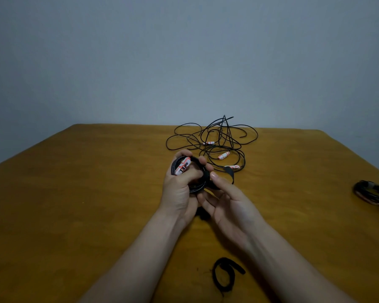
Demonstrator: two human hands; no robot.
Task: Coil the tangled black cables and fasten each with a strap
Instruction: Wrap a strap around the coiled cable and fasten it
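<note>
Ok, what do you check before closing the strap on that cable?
1. Left hand grips the coil: ok.
2. Right hand pinches the strap against the coil: ok.
3. Strap closed: not ok, its end sticks out loose.
4. Coil's ends tucked in: cannot tell.
5. Spare strap lying on the table for the tangled cables: ok.

My left hand (179, 191) holds the coil (196, 189) above the table (85, 193); my right hand (232, 206) pinches a strap (229, 174) on the coil's right side. Behind the coil lies the tangle (221, 136), before it a spare strap (227, 260), far right a second coil (370, 191).
</note>
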